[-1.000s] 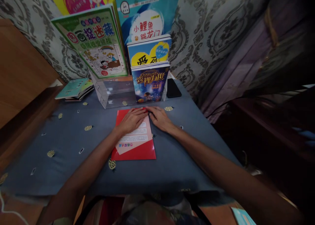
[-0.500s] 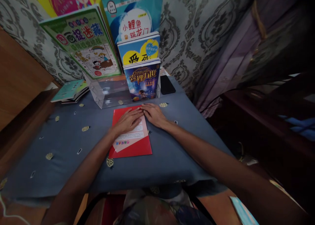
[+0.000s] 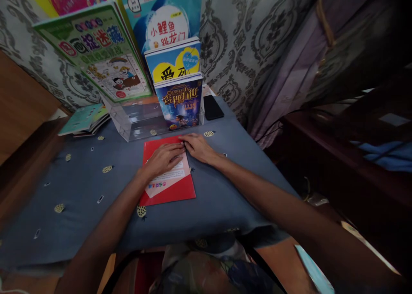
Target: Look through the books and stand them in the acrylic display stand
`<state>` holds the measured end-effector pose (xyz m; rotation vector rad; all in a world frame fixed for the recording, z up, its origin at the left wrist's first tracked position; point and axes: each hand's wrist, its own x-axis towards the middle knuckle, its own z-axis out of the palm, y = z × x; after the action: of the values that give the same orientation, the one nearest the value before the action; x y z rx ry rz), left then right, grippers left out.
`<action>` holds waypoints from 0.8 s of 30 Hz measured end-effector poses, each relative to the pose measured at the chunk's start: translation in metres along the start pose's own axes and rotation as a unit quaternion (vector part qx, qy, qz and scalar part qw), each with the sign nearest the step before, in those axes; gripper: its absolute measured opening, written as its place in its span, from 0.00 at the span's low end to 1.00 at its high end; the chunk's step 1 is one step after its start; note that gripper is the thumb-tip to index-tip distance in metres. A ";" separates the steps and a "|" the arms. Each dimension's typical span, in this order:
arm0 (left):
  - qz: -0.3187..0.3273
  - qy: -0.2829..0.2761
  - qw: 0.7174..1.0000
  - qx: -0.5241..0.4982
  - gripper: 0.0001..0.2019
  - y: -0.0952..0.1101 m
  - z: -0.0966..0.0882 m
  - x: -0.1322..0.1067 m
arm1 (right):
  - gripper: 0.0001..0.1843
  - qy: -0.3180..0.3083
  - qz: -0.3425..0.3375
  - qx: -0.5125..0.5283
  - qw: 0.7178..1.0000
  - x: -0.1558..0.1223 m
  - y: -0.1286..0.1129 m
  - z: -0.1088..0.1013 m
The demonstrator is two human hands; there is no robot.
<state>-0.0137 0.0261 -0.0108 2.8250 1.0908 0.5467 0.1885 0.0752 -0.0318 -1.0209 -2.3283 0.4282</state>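
A booklet with a red and white printed cover (image 3: pixel 175 191) lies closed on the cloth-covered table, its print upside down from my side. My left hand (image 3: pixel 165 159) rests on its upper part, palm down, fingers pointing right and slightly bent, thumb apart. At the upper right edge of the booklet is my right hand (image 3: pixel 198 148), palm down with its fingers reaching left onto the corner. The fingertips of both hands nearly meet there. Part of the cover is hidden under my left hand.
A clear acrylic stand (image 3: pixel 128 126) behind the booklet holds several upright books, including a blue one (image 3: pixel 180 101) and a green one (image 3: pixel 103 56). Right of it lies a black phone (image 3: pixel 213 107). A small stack of booklets (image 3: pixel 83 119) sits at the left back, near the patterned curtain (image 3: pixel 225 40).
The view has shifted slightly, moving the scene left in the picture. My left fingers look a little more bent on the cover. The booklet stays flat, with both hands at its upper part.
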 end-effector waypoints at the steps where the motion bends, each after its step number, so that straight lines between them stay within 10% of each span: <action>1: -0.008 -0.017 1.000 0.003 0.19 0.002 -0.001 -0.001 | 0.24 -0.005 -0.004 -0.002 1.000 0.000 0.001 0.001; 9: -0.070 -0.093 0.993 0.021 0.24 0.011 -0.008 -0.006 | 0.28 -0.024 -0.013 -0.007 1.000 -0.003 0.002 0.004; 24: 0.029 0.032 0.999 0.015 0.16 0.007 0.001 -0.005 | 0.25 0.023 0.006 0.037 0.999 -0.001 0.001 -0.003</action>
<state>-0.0128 0.0175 -0.0121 2.8916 1.0382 0.6339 0.1922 0.0753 -0.0304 -0.9987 -2.2506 0.4875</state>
